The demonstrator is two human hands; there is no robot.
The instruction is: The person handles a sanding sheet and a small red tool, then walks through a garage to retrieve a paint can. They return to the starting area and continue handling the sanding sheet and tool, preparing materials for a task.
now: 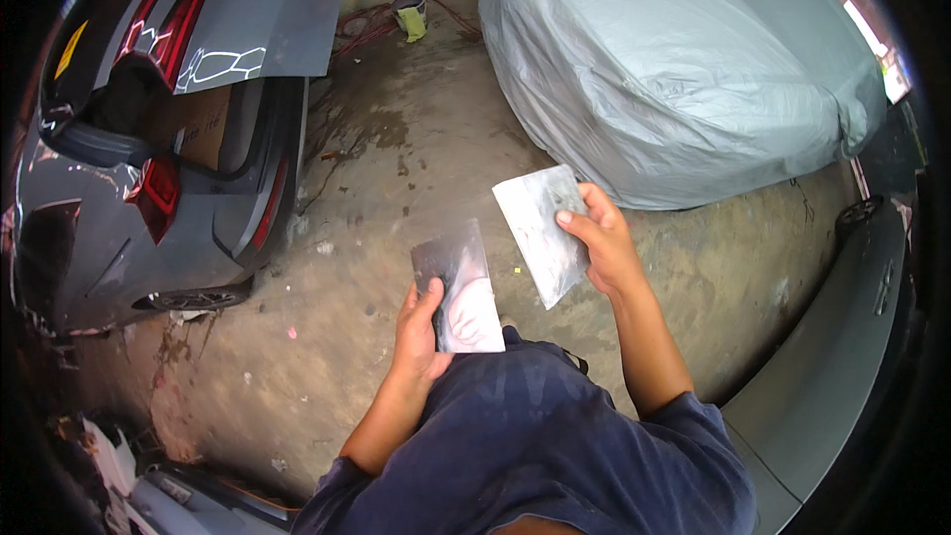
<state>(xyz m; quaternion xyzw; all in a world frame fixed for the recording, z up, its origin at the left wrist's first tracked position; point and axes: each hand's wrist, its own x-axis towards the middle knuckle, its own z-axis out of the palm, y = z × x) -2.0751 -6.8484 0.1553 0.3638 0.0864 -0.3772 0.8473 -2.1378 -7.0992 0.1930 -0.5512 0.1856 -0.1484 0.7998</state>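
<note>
In front of my body, my left hand grips a thin rectangular plate, with the thumb laid across its face. That plate is shiny and shades from dark grey to pale pinkish white. Higher and to the right, my right hand pinches a second flat rectangular plate by its right edge, thumb on top. Whitish and grey smears cover this one. A narrow gap separates the two tilted plates, and both are held above the floor. Fingers behind each plate are partly hidden.
A dark grey car with its tailgate raised stands at the left. Far right, a silver cover drapes a vehicle. A bucket with a yellow-green cloth sits near red hoses on the stained concrete floor. Grey bodywork lines the near right.
</note>
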